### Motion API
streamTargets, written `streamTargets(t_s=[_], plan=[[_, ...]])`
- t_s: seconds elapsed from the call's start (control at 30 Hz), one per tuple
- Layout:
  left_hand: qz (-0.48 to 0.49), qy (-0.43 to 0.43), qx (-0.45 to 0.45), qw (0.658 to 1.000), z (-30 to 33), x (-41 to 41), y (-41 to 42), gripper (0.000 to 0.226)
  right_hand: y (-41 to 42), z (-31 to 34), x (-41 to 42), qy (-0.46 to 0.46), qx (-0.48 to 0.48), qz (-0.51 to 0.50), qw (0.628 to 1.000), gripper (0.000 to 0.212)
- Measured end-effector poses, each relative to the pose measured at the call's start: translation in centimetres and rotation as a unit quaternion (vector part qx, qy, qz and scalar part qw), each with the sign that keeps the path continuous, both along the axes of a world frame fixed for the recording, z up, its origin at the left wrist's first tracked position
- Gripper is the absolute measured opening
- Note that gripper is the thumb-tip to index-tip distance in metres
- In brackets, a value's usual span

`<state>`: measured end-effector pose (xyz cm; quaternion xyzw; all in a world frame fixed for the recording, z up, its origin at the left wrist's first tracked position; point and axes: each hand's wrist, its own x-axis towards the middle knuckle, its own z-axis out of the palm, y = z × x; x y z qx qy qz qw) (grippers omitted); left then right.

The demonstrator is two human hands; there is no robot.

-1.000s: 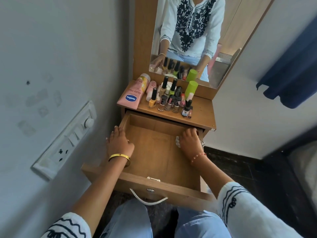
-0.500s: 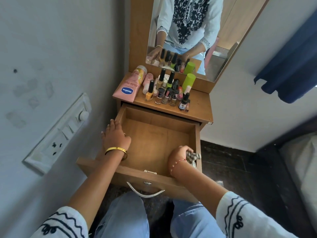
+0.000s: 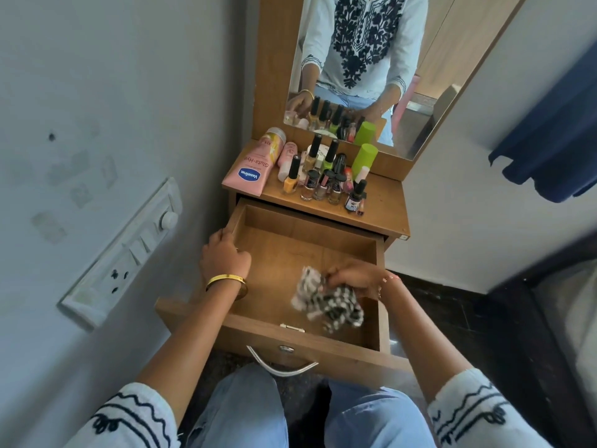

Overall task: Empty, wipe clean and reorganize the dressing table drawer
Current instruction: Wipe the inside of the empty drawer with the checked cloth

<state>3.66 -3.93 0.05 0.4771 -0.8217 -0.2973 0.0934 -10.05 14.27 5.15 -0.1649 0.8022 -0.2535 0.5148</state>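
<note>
1. Change vs. earlier: right hand point(image 3: 353, 279) has come in from the drawer's right front corner toward the middle of the floor; the cloth point(image 3: 326, 300), then bunched at the side wall, now hangs spread under it. Left hand point(image 3: 224, 258) stays on the left wall.
2. Drawer point(image 3: 287, 334): wood, pulled out, open toward the person; curved metal handle point(image 3: 279, 367) on the front panel. Only the cloth inside.
3. Cloth: black-and-white check, crumpled, low over the drawer floor at front-right; blurred.
4. Right hand: fingers curled, pinching the cloth's top edge. Thin bracelet at wrist.
5. Left hand: fingers curled over the drawer's left wall near the back corner, gripping it. Gold bangle point(image 3: 226, 281) at wrist.
6. Tabletop point(image 3: 384, 202), behind drawer: pink lotion tube point(image 3: 253, 168) lying flat at left; cluster of nail-polish bottles point(image 3: 318, 184), upright, middle; green cap point(image 3: 365, 158) at back right.
7. Mirror point(image 3: 371, 69) above: reflects person's white-and-navy top, bottles.
8. Wall at left: white switch panel point(image 3: 129, 250).
9. Right edge: navy curtain point(image 3: 555, 137).
</note>
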Motion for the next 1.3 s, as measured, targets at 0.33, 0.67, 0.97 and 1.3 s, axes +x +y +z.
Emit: streamTargets(t_s=[0.33, 0.67, 0.97, 1.3], plan=[[-0.034, -0.101, 0.014, 0.994, -0.3, 0.0, -2.2, 0.061, -3.6, -4.6, 0.3, 0.011, -0.211, -0.643, 0.736, 0.037], [-0.022, 0.001, 0.089, 0.996, -1.6, 0.8, -2.6, 0.056, -9.1, -6.5, -0.1, 0.181, -0.168, -0.607, 0.755, 0.070], [0.018, 0.066, 0.130, 0.989, -2.4, 0.3, -3.1, 0.054, -17.6, -7.7, 3.4, 0.469, -0.144, 0.039, 0.871, 0.041], [0.027, 0.040, 0.124, 0.991, -1.9, 0.5, -2.9, 0.055, -12.6, -7.1, 0.7, 0.541, -0.019, 0.150, 0.828, 0.034]])
